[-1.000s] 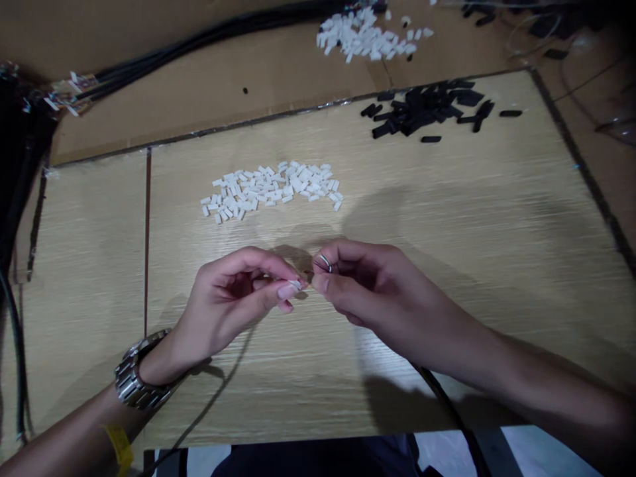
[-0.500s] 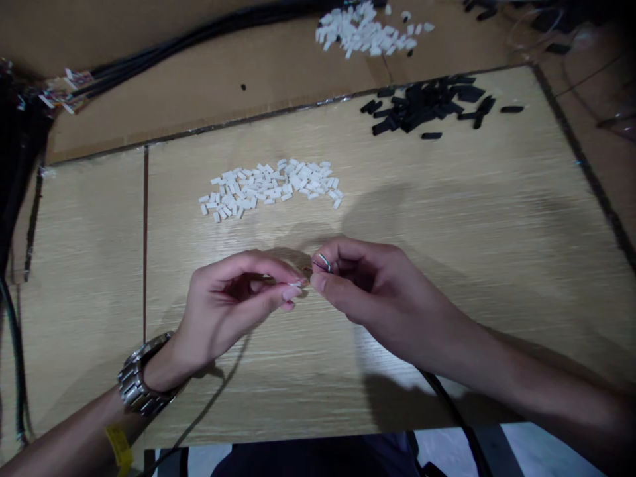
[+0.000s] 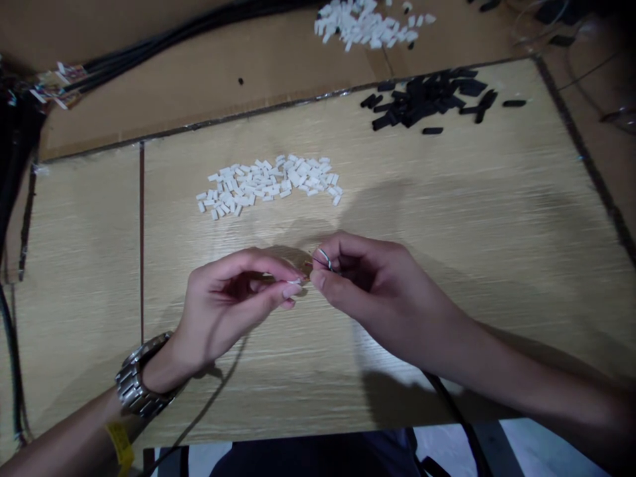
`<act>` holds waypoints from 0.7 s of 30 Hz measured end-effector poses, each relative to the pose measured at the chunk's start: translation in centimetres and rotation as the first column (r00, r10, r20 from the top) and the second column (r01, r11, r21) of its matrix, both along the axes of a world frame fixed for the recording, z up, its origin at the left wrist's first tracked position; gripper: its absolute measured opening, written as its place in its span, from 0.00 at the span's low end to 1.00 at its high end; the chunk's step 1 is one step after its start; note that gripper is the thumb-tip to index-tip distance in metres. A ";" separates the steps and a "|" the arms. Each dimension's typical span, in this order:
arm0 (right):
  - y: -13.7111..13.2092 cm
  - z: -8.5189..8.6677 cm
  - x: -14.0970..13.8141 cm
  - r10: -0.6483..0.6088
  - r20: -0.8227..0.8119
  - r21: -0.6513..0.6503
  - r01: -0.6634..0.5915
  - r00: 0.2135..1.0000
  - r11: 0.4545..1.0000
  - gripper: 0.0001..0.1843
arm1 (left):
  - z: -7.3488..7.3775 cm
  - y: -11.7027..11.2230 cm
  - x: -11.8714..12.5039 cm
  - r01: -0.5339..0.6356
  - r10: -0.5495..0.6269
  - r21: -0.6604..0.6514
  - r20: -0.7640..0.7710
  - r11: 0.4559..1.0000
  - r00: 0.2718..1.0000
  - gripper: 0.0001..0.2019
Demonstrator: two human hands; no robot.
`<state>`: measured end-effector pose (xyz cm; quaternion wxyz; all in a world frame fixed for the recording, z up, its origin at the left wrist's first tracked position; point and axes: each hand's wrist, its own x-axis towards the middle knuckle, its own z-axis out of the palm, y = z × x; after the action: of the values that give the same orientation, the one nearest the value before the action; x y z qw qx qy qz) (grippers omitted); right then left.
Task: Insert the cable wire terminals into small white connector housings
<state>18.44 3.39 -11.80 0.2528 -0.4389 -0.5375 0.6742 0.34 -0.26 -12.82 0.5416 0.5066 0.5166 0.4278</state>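
My left hand pinches a small white connector piece between thumb and forefinger, mostly covered by the fingertips. Close beside it, my right hand is closed on thin wires; a pale and a dark strand loop up over the forefinger. Fine coppery or reddish strands bridge the narrow gap between the two sets of fingertips. From under my right wrist a black cable runs down over the table's front edge. Whether the strands sit inside the white piece cannot be made out.
Beyond my hands lies a spread of small white pieces on the wooden table. Black tube-like pieces are heaped at the back right. Another white pile rests on cardboard. Black cables with stripped ends lie at the back left.
Both hands stay nearly in place, fingertips still close together. The wire strands by the right fingertips have shifted slightly. The whole view has moved a little.
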 end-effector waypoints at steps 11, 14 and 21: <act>-0.1 0.0 0.1 0.007 0.018 0.025 -0.008 1.000 1.000 0.11 | 0.0 0.0 0.1 -0.008 0.010 0.030 -0.055 1.000 0.998 0.04; -0.2 0.1 0.1 0.018 0.013 0.026 -0.018 1.000 0.999 0.12 | 0.0 0.0 0.2 -0.013 0.016 0.043 -0.077 0.999 0.997 0.06; -0.5 -0.3 -0.1 0.051 0.015 0.031 -0.051 0.999 0.998 0.10 | 0.0 -0.3 0.1 -0.028 0.040 0.077 -0.165 0.997 0.985 0.04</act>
<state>18.38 2.94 -12.06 0.2386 -0.4258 -0.5609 0.6687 0.49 -0.52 -12.77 0.4699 0.5517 0.5522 0.4122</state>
